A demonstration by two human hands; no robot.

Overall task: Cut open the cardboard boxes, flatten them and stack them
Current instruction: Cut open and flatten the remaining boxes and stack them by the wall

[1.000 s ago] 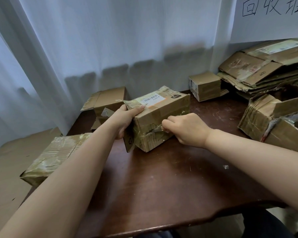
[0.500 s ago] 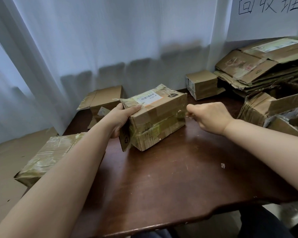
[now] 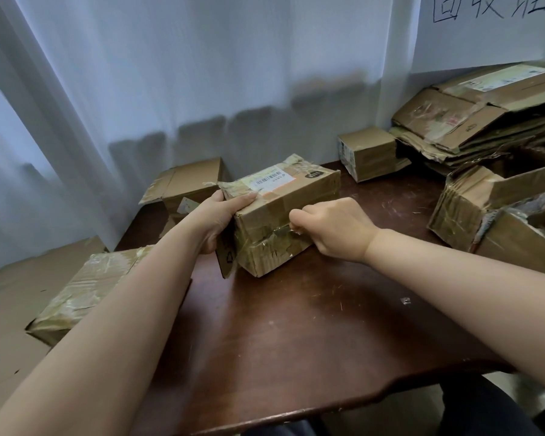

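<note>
A taped cardboard box (image 3: pixel 283 212) with a white barcode label on top lies on the dark wooden table (image 3: pixel 296 325). My left hand (image 3: pixel 221 218) grips its left end, thumb on the top and fingers round the loose end flap. My right hand (image 3: pixel 331 228) is a fist against the front face. It grips what looks like a small cutter (image 3: pixel 291 228), almost wholly hidden in the fist. The tip sits on the taped middle seam, where the tape is torn and wrinkled.
A flat taped box (image 3: pixel 85 291) hangs over the table's left edge. An opened box (image 3: pixel 186 187) is behind my left hand and a small closed box (image 3: pixel 368 152) at the back. Opened boxes (image 3: pixel 472 202) and flattened cardboard (image 3: pixel 472 118) fill the right side.
My right hand swept right along the seam and off the box's end, then came back to the middle of the front face. My left hand kept its hold.
</note>
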